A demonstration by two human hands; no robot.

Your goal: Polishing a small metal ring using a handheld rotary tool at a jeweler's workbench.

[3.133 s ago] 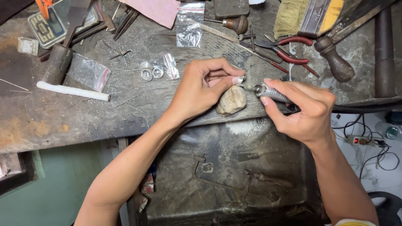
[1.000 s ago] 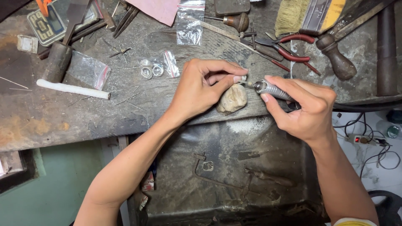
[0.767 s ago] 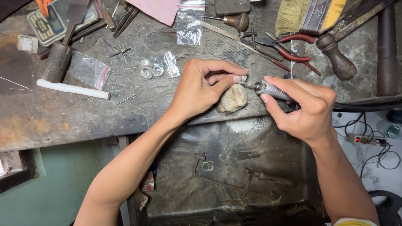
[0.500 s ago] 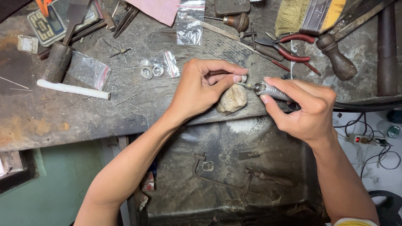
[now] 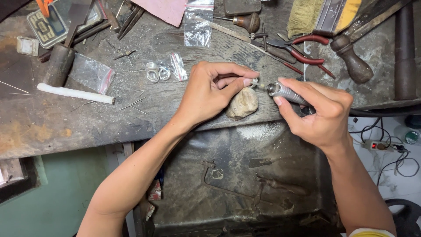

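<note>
My left hand (image 5: 215,90) pinches a very small piece between thumb and fingertips, just above a worn wooden bench peg (image 5: 242,103) at the edge of the workbench (image 5: 66,127). My right hand (image 5: 318,112) grips a silver rotary handpiece (image 5: 285,92), its tip pointing left at the small piece and touching or nearly touching it. The piece itself is too small to make out. Both hands work side by side over the peg.
Three metal rings (image 5: 158,73) and small plastic bags (image 5: 91,73) lie left of my hands. Red-handled pliers (image 5: 302,52), a file, wooden-handled tools (image 5: 353,63), a brush and a white stick (image 5: 74,93) crowd the bench. A dark catch tray (image 5: 245,175) hangs below. Cables lie on the floor at right.
</note>
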